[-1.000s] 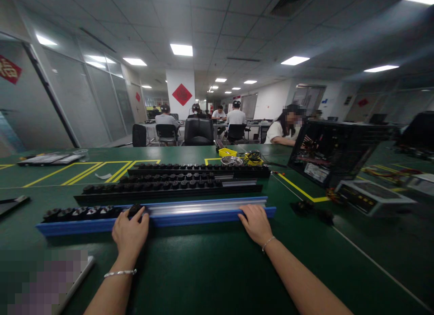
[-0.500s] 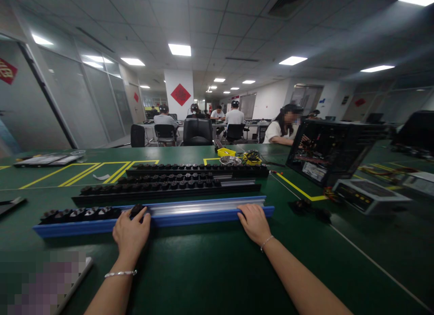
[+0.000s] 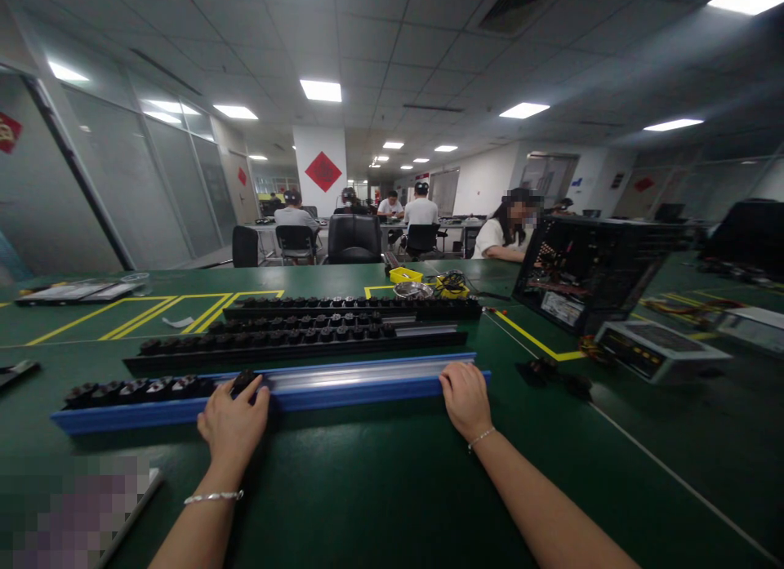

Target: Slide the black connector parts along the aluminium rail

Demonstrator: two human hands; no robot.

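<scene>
A long blue rail (image 3: 367, 396) with a silvery channel lies across the green table in front of me. Several black parts (image 3: 128, 389) with metal tops sit in a row at its left end. My left hand (image 3: 233, 418) is closed round one more black part (image 3: 245, 381) in the channel, left of the rail's middle. Near the right end, my right hand (image 3: 466, 397) rests with curled fingers on the rail's near edge, gripping it.
Black rails (image 3: 294, 346) filled with similar parts lie behind. Yellow trays (image 3: 406, 275) stand farther back. An open computer case (image 3: 597, 271) and a power supply (image 3: 658, 350) are at the right. A person (image 3: 505, 230) sits beyond the case.
My right hand has shifted slightly right along the rail and its fingers are more curled. The whole view has moved slightly. My left hand stays on the black part.
</scene>
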